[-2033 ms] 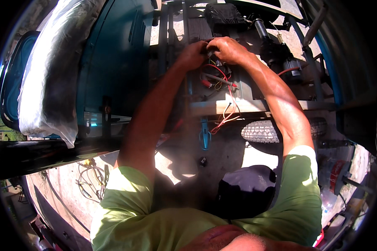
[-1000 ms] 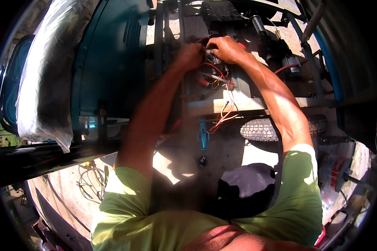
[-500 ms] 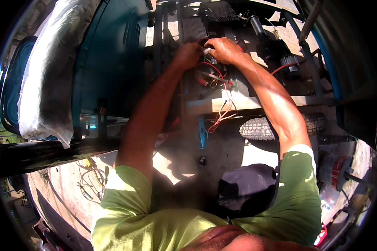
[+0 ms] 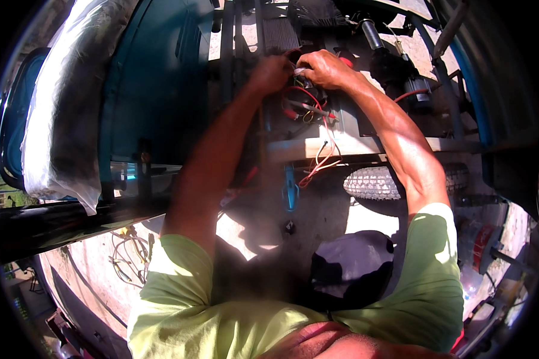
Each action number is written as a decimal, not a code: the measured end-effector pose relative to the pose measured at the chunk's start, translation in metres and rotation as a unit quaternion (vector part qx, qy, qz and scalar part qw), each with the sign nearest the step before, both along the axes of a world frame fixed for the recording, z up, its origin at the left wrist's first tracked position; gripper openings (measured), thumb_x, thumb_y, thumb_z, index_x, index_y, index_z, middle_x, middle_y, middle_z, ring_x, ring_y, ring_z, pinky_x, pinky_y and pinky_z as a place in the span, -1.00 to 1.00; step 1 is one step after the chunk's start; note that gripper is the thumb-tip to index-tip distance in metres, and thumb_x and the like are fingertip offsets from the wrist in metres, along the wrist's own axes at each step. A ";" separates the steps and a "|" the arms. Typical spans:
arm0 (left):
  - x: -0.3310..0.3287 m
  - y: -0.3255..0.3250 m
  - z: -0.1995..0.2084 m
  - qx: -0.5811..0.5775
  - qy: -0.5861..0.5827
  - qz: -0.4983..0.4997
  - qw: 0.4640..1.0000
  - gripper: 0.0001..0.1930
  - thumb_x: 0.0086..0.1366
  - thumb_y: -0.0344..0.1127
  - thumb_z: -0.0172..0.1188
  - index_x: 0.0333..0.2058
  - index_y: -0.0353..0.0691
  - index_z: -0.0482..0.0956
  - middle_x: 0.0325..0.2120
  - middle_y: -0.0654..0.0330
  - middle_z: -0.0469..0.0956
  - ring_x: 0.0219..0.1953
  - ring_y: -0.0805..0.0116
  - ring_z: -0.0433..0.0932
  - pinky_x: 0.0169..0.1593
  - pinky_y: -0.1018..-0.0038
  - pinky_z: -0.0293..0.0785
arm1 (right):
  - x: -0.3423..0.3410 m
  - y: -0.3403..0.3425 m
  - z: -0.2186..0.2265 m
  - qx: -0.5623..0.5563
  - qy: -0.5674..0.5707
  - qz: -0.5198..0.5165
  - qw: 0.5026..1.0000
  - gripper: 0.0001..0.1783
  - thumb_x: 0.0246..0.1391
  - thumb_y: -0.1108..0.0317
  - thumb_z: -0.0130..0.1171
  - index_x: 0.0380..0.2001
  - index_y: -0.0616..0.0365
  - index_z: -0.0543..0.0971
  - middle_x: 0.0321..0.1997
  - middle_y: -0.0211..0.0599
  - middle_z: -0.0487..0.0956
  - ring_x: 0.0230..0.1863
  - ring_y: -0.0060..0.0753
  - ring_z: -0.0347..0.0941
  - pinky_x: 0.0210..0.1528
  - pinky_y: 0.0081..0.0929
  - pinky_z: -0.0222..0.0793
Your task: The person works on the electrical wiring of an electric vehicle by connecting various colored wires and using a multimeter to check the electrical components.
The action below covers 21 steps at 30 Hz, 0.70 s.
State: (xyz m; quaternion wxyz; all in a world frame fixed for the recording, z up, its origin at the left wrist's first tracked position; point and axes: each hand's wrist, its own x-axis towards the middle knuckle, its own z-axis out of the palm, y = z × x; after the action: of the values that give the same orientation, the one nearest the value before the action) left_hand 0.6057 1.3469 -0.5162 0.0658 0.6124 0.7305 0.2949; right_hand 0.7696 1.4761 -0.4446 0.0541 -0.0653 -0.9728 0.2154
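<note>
Both my arms reach forward into a vehicle's metal frame [image 4: 365, 145]. At its far middle, my right hand [image 4: 325, 69] is closed, thumb and fingers pinching a small whitish connector-like piece [image 4: 299, 72]. Close beside it, my left hand [image 4: 273, 74] is curled shut; its fingertips are turned away, so what they grip is hidden. Just below the hands lies a tangle of red, yellow and grey wires [image 4: 305, 106]. Thin orange-red wires [image 4: 318, 167] hang from there over the near crossbar, with loose ends.
A knobbly tire [image 4: 371, 183] sits under the crossbar. A teal panel [image 4: 156, 78] and a plastic-wrapped seat [image 4: 63, 119] stand to the left. A metal cylinder [image 4: 372, 35] is at the far right. Below are a dark rounded object [image 4: 353, 263] and cables [image 4: 129, 257] on the ground.
My hands stay together at the same spot, with small finger shifts. The view has moved slightly; the hanging wires have shifted a little.
</note>
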 end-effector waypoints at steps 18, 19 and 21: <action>0.024 -0.013 0.028 -0.016 -0.074 0.002 0.997 -0.62 0.15 -0.08 0.33 -0.13 -0.17 0.64 -0.19 -0.07 0.65 -0.09 -0.07 0.62 0.01 0.16 0.53 | 0.033 -0.047 -0.015 0.135 0.215 -0.063 0.965 -0.58 -0.11 0.48 0.23 -0.08 0.11 0.59 -0.02 -0.25 0.59 0.12 -0.13 0.46 0.20 -0.13 0.27; 0.026 -0.012 0.030 -0.025 -0.062 -0.002 0.998 -0.63 0.15 -0.08 0.32 -0.13 -0.17 0.64 -0.20 -0.07 0.64 -0.09 -0.08 0.62 0.00 0.14 0.53 | 0.037 -0.048 -0.018 0.154 0.234 -0.065 0.958 -0.58 -0.12 0.48 0.23 -0.08 0.11 0.59 0.00 -0.25 0.58 0.15 -0.13 0.45 0.22 -0.12 0.26; 0.026 -0.013 0.033 -0.037 -0.047 -0.003 0.998 -0.64 0.18 -0.08 0.29 -0.15 -0.18 0.64 -0.20 -0.08 0.64 -0.09 -0.11 0.61 -0.01 0.12 0.52 | 0.042 -0.060 -0.014 0.154 0.256 -0.074 0.951 -0.56 -0.12 0.49 0.23 -0.07 0.11 0.59 0.07 -0.25 0.56 0.22 -0.12 0.39 0.28 -0.10 0.21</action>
State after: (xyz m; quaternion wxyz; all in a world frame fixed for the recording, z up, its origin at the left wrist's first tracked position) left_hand 0.6317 1.3343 -0.4837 0.1233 0.5976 0.7350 0.2958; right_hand 0.8116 1.4158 -0.4588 0.3267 -0.0702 -0.9401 0.0683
